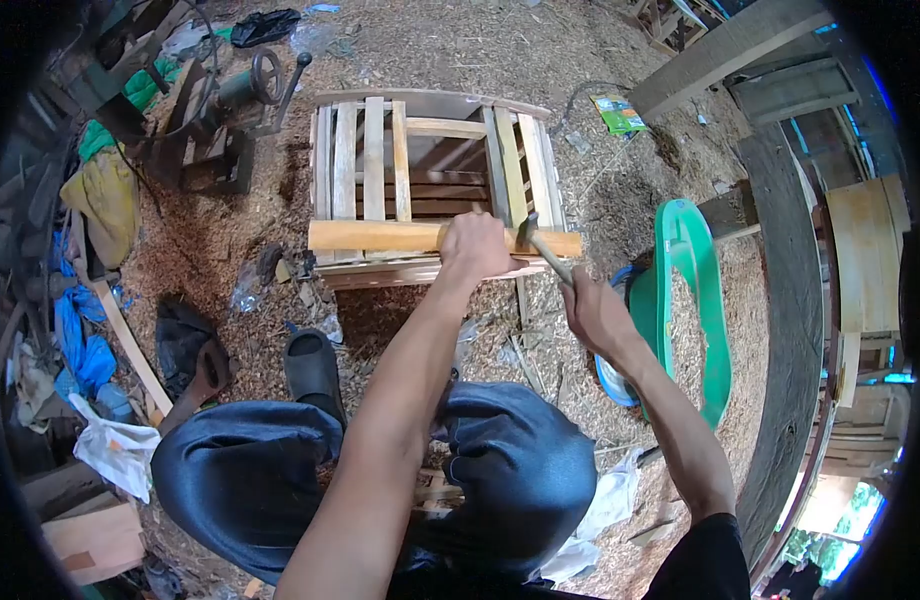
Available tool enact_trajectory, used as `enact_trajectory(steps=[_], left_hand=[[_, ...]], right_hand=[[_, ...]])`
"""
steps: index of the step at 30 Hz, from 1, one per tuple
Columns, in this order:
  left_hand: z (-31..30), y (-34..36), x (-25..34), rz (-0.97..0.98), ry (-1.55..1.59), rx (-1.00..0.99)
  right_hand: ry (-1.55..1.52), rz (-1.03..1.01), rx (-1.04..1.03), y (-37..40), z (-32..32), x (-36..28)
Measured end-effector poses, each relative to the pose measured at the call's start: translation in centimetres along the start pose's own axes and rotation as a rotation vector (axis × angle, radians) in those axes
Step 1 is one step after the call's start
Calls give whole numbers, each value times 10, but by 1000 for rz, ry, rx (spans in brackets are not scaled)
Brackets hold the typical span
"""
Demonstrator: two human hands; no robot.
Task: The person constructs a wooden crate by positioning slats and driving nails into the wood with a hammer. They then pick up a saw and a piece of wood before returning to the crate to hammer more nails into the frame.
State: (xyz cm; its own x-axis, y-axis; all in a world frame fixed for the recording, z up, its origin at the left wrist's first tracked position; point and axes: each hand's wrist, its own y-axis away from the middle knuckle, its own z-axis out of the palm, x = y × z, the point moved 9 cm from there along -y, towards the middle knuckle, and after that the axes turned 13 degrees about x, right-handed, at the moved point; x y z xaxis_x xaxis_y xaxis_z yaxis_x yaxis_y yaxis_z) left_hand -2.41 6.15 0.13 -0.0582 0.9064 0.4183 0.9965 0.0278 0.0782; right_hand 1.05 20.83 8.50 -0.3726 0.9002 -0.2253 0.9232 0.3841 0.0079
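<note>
A slatted wooden crate [374, 165] sits on the ground in front of my knees, with a gap between its top slats. Across its near edge lies a light wooden slat [370, 237]. My left hand [474, 245] is closed over the middle of this slat, pressing it to the crate. In my right hand [596, 315] is a hammer [552, 258], gripped by its wooden handle. The hammer's head is right over the slat near its right end, to the right of my left hand.
Wood shavings cover the ground. A green plastic frame [715, 330] stands at the right, beside a thick post [785, 370]. At the left are a machine with a handwheel [266, 77], a handsaw [205, 375] and a long wooden strip [130, 345]. A dark sandal [312, 365] shows near my left knee.
</note>
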Motion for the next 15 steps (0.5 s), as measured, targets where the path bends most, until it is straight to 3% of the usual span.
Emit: enact_trajectory(steps=[4, 8, 12, 15], left_hand=[[4, -2, -2, -27, 12, -57], [2, 0, -3, -36, 8, 12], [-11, -3, -1, -40, -21, 51], [-5, -1, -1, -19, -31, 74]], right_hand=[[10, 26, 0, -6, -13, -8], [-107, 72, 28, 0, -2, -2], [2, 30, -9, 0, 3, 9], [-124, 81, 155, -4, -29, -10]])
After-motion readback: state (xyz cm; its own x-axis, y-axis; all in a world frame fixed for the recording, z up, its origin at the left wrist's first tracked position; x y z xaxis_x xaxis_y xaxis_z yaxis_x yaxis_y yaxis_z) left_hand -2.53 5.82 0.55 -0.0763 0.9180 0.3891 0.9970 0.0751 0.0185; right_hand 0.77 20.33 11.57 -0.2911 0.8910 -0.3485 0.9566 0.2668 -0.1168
